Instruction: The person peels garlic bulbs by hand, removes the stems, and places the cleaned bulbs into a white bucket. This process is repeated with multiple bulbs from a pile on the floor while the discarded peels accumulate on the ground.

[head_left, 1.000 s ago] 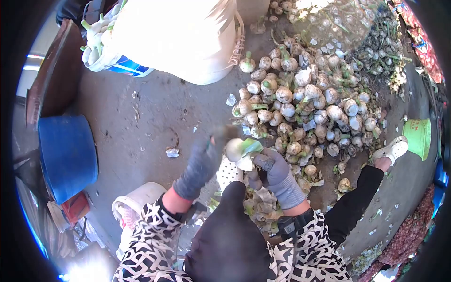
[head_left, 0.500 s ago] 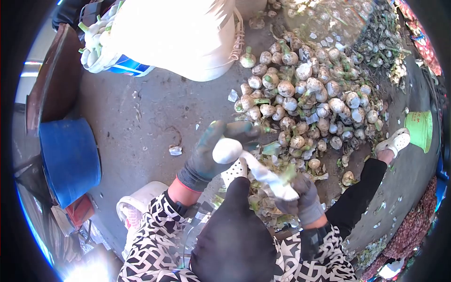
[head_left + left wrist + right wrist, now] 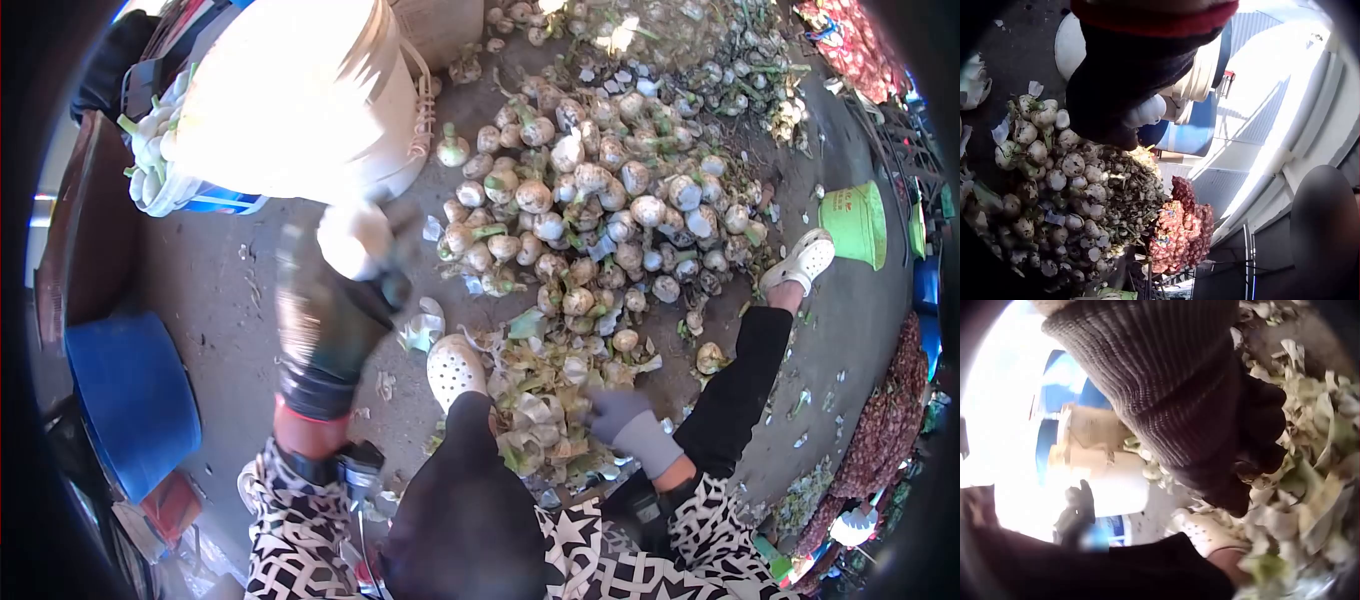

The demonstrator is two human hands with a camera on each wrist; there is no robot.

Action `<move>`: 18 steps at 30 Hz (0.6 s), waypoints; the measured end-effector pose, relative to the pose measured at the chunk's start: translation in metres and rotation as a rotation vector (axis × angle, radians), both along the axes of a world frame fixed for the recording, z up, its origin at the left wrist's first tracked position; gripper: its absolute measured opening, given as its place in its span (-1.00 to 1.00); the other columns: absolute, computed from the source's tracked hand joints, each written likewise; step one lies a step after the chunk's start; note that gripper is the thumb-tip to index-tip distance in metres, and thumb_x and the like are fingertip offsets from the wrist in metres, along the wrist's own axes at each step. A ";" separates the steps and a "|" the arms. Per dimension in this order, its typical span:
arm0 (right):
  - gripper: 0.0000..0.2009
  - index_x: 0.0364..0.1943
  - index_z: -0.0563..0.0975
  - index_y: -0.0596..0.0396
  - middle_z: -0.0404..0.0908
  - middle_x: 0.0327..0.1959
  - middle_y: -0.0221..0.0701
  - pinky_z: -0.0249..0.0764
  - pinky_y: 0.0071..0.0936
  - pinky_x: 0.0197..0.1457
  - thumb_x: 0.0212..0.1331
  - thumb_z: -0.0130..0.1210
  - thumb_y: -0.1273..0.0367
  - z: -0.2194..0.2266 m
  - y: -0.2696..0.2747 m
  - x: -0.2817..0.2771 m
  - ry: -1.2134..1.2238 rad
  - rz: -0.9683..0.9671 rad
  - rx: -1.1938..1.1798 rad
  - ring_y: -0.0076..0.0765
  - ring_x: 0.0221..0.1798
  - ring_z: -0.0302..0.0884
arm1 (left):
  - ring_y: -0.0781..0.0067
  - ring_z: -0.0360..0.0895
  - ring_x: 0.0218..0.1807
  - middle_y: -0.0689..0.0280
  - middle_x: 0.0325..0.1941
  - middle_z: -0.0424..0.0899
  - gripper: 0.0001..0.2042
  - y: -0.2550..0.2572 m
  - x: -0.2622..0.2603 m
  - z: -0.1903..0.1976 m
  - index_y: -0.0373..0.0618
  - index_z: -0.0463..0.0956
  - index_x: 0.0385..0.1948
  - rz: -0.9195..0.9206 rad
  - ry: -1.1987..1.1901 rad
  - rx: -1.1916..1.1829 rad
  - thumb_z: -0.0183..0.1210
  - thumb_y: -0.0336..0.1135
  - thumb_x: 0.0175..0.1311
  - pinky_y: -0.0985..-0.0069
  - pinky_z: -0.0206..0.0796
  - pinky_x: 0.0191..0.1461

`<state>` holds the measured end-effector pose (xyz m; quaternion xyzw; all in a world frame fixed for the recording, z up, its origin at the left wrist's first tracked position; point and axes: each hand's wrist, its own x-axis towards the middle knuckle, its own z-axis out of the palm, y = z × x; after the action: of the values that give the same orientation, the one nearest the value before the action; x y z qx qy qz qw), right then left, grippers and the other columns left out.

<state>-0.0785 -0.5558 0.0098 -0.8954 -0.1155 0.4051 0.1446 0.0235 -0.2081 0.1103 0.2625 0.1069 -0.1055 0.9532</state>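
Observation:
A peeled white garlic bulb (image 3: 355,240) is gripped in my gloved left hand (image 3: 335,290), raised just below the big white bucket and blurred in the head view. The left wrist view shows the bulb (image 3: 1146,112) poking out beside the dark glove (image 3: 1119,87). Lower right, my gloved right hand (image 3: 630,425) hangs over a heap of loose peels (image 3: 540,420). Its fingers look loosely bent in the right wrist view (image 3: 1263,428), and no bulb shows in them.
Unpeeled bulbs (image 3: 600,190) lie piled on the floor ahead. A large white bucket (image 3: 290,110), a bucket of peeled bulbs (image 3: 155,150) and a blue tub (image 3: 135,400) stand left. A green bucket (image 3: 855,225) is beyond the right foot.
The left hand has carried the bulb up and left towards the white bucket. The long white stem is gone from the right hand, which has stayed low at the right. The view has shifted.

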 end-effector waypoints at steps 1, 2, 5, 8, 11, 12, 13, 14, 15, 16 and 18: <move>-0.66 -0.15 0.50 -0.05 0.61 -0.44 -0.26 0.46 -0.15 -0.28 0.08 0.15 0.08 0.008 0.006 0.018 -0.065 -0.125 -0.017 -0.02 -0.34 0.58 | 0.10 0.42 0.20 -0.13 0.30 0.26 -0.30 -0.009 0.012 0.046 -0.30 0.10 0.29 0.135 -0.093 0.123 -0.06 0.13 0.33 0.38 0.48 0.00; -0.65 -0.15 0.49 -0.04 0.61 -0.33 -0.25 0.45 -0.12 -0.19 0.08 0.15 0.08 -0.005 0.001 0.029 -0.203 -0.184 -0.014 -0.01 -0.27 0.57 | 0.10 0.44 0.18 -0.16 0.31 0.24 -0.22 -0.005 0.022 0.068 -0.38 0.03 0.30 0.119 -0.139 0.050 -0.11 0.21 0.32 0.35 0.49 0.00; -0.64 -0.15 0.50 -0.03 0.59 -0.19 -0.23 0.44 -0.13 -0.11 0.07 0.15 0.07 -0.027 0.010 0.076 -0.636 -0.138 -0.064 0.00 -0.15 0.55 | 0.13 0.42 0.19 -0.21 0.40 0.05 -0.10 0.016 0.033 0.050 -0.40 -0.20 0.37 -0.094 -0.393 0.107 -0.15 0.28 0.31 0.35 0.41 0.13; -0.62 -0.09 0.50 -0.12 0.57 -0.07 -0.33 0.42 -0.13 -0.06 0.05 0.16 0.05 -0.048 0.035 0.112 -0.498 -0.102 -0.258 -0.11 0.03 0.51 | 0.24 0.55 0.01 0.07 0.19 0.45 -0.37 -0.033 0.009 -0.012 -0.20 0.21 0.28 -0.136 -0.066 0.645 -0.19 0.16 0.40 0.36 0.39 0.10; -0.59 -0.14 0.54 -0.03 0.60 -0.12 -0.23 0.44 -0.15 -0.03 0.01 0.18 0.03 -0.071 0.051 0.136 -0.310 -0.105 -0.271 -0.03 -0.03 0.55 | 0.42 0.55 -0.01 0.20 0.04 0.56 -0.50 -0.055 -0.019 -0.075 -0.21 0.38 0.15 -0.335 -0.042 0.812 0.03 0.00 0.36 0.45 0.37 0.10; -0.61 -0.15 0.55 -0.05 0.62 -0.13 -0.23 0.44 -0.15 -0.03 0.02 0.17 0.05 -0.072 0.055 0.141 -0.239 0.001 -0.285 -0.06 -0.04 0.57 | 0.47 0.53 -0.01 0.23 0.04 0.56 -0.52 -0.058 -0.027 -0.101 -0.21 0.38 0.16 -0.334 -0.089 0.810 0.04 -0.05 0.37 0.50 0.35 0.10; -0.64 -0.16 0.56 -0.06 0.63 -0.15 -0.23 0.45 -0.15 -0.03 0.02 0.17 0.07 -0.069 0.058 0.144 -0.178 0.101 -0.297 -0.09 -0.04 0.59 | 0.52 0.51 0.00 0.26 0.03 0.56 -0.54 -0.060 -0.030 -0.116 -0.22 0.37 0.17 -0.333 -0.148 0.811 0.04 -0.09 0.38 0.54 0.34 0.09; -0.69 -0.18 0.58 -0.09 0.65 -0.17 -0.25 0.46 -0.17 -0.05 0.03 0.15 0.12 -0.065 0.059 0.145 -0.171 0.123 -0.268 -0.13 -0.07 0.62 | 0.52 0.51 0.00 0.26 0.03 0.56 -0.54 -0.061 -0.031 -0.119 -0.22 0.37 0.17 -0.324 -0.156 0.813 0.04 -0.09 0.38 0.54 0.34 0.09; -0.69 -0.18 0.58 -0.09 0.65 -0.17 -0.25 0.46 -0.17 -0.05 0.03 0.15 0.12 -0.071 0.055 0.148 -0.182 0.128 -0.270 -0.13 -0.07 0.62 | 0.50 0.48 0.04 0.24 0.07 0.54 -0.53 -0.062 -0.032 -0.120 -0.24 0.36 0.17 -0.359 -0.135 0.794 0.05 -0.08 0.38 0.52 0.31 0.14; -0.70 -0.19 0.58 -0.09 0.65 -0.17 -0.26 0.47 -0.17 -0.05 0.03 0.15 0.12 -0.084 0.049 0.150 -0.171 0.163 -0.272 -0.12 -0.06 0.62 | 0.49 0.44 0.09 0.21 0.10 0.52 -0.51 -0.063 -0.033 -0.122 -0.26 0.35 0.16 -0.396 -0.109 0.774 0.06 -0.06 0.37 0.50 0.28 0.18; -0.70 -0.19 0.58 -0.09 0.66 -0.17 -0.28 0.48 -0.18 -0.06 0.02 0.15 0.13 -0.085 0.049 0.154 -0.112 0.244 -0.316 -0.13 -0.06 0.61 | 0.47 0.43 0.12 0.18 0.12 0.51 -0.51 -0.063 -0.027 -0.127 -0.26 0.33 0.17 -0.487 -0.084 0.825 0.10 -0.09 0.35 0.51 0.27 0.19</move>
<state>0.0750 -0.5069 -0.0750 -0.9075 -0.1660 0.3821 -0.0543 -0.0039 -0.2715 -0.0162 0.6402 0.0369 -0.2636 0.7207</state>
